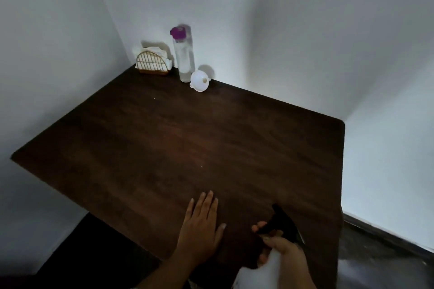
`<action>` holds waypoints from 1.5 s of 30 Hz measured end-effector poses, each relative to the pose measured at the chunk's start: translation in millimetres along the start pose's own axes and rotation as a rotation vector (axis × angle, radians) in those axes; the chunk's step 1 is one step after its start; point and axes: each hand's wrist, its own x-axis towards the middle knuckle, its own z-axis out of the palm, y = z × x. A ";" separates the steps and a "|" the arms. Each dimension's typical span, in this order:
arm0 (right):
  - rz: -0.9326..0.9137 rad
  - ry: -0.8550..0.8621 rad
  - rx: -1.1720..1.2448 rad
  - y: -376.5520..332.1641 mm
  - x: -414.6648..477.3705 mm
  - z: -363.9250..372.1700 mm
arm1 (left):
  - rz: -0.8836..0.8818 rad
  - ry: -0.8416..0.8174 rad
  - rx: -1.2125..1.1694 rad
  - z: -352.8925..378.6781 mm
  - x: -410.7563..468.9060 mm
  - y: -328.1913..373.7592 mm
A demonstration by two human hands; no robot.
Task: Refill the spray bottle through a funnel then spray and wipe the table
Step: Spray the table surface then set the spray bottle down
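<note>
At the near edge of the dark wooden table (164, 143), the person's right hand (285, 250) grips the neck of a white spray bottle (281, 219), fingers curled under its black trigger head, whose nozzle points out over the tabletop. The left hand (200, 225) lies flat on the wood just left of it, fingers straight and together, holding nothing. In the far corner, against the wall, a white funnel (199, 81) lies on its side, just right of an upright clear water bottle (184, 58) with a purple lid, with a wire napkin holder (152, 64) further left.
</note>
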 end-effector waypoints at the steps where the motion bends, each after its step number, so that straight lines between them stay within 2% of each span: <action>1: -0.011 -0.003 -0.021 0.8 -5.7 -0.4 | 0.003 -0.004 0.004 -0.3 0.0 0.7; 6: 0.067 0.186 -0.094 9.6 11.9 -11.0 | 0.013 0.029 0.032 3.3 -0.9 -1.7; 9: 0.105 0.118 -0.179 15.2 14.5 -19.4 | 0.022 0.045 0.048 5.3 -0.8 -2.3; 11: 0.094 0.052 -0.124 14.2 9.7 -16.9 | 0.025 0.055 0.051 5.3 -0.6 -2.1; 14: -0.027 -0.134 0.074 17.9 -2.6 -20.2 | 0.033 0.064 0.062 5.4 0.3 -2.9; 18: -0.277 -0.286 0.083 29.2 -23.4 -18.4 | 0.043 0.061 0.072 4.2 0.6 -4.2; 22: -0.602 -0.260 -0.061 30.9 -47.0 -11.5 | 0.056 0.052 0.080 4.0 0.1 -6.2; 25: -0.708 -0.158 -0.186 25.1 -54.9 -5.2 | 0.064 0.038 0.081 3.0 -0.4 -7.2; 28: -0.712 -0.074 -0.183 28.1 -58.8 -5.3 | 0.082 0.039 0.084 1.5 -0.8 -8.6; 34: -0.607 -0.004 -0.179 39.7 -58.7 -5.2 | 0.097 0.024 0.084 0.7 -1.5 -10.0; 39: -0.536 0.142 -0.188 45.4 -50.9 0.4 | 0.095 -0.011 0.075 -2.5 -1.5 -10.1; 42: -0.405 0.181 -0.128 41.7 -46.7 0.2 | 0.094 -0.037 0.075 -4.8 -1.8 -9.8; 45: -0.395 0.172 -0.080 42.4 -47.6 -0.2 | 0.097 -0.052 0.071 -4.5 -1.3 -10.0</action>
